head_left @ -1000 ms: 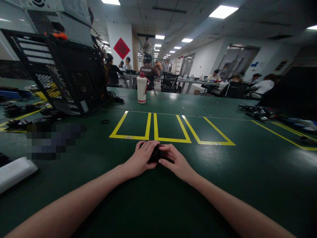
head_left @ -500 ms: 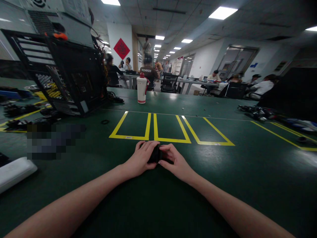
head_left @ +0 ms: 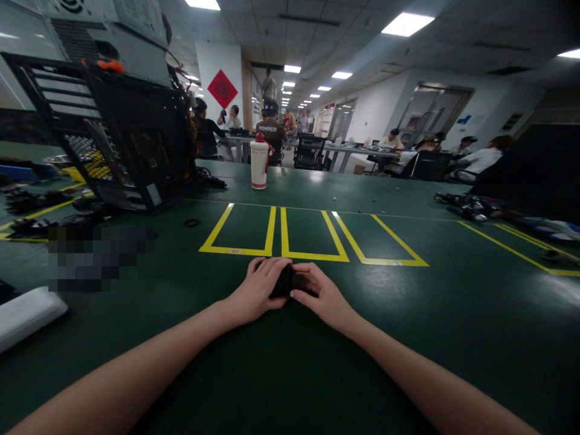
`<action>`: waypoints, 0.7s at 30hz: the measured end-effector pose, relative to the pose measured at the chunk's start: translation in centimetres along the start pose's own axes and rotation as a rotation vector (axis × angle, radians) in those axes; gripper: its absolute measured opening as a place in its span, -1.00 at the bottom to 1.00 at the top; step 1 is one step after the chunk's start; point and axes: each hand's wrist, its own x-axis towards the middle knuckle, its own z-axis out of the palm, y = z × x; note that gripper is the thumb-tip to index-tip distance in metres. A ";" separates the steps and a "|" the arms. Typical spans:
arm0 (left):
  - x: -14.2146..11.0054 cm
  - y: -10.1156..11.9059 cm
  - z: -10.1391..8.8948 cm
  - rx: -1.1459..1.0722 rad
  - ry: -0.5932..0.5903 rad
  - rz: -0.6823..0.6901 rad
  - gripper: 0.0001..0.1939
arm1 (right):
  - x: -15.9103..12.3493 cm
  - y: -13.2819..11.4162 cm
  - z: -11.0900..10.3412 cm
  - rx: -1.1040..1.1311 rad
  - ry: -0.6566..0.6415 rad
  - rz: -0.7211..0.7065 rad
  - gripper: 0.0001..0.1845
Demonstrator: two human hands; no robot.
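Note:
Between my hands is a small black object (head_left: 283,283), dark and partly covered, so I cannot make out its kind. My left hand (head_left: 259,285) wraps over it from the left, fingers on top and thumb low on the near side. From the right, my right hand (head_left: 321,295) curls its thumb and fingertips against the object's right end. Both hands rest low over the green tabletop (head_left: 290,368), just on the near side of the middle yellow tape outline (head_left: 312,257).
At the left stands an open black computer case (head_left: 131,139). A white bottle with a red lid (head_left: 259,166) is farther back. A black ring (head_left: 192,223) lies left of the tape. A white object (head_left: 29,317) sits at the left edge, dark parts (head_left: 473,207) at the right. People sit beyond.

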 end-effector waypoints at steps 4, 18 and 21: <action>0.0 0.2 -0.2 0.005 -0.008 0.001 -0.39 | -0.1 0.0 0.2 -0.008 0.025 -0.055 -0.64; -0.1 0.4 -0.6 -0.014 -0.030 -0.007 -0.41 | -0.1 -0.3 0.1 -0.050 0.022 -0.016 -0.58; -0.1 0.2 -0.3 -0.014 -0.020 0.000 -0.39 | -0.2 -0.3 0.2 -0.056 0.028 -0.047 -0.59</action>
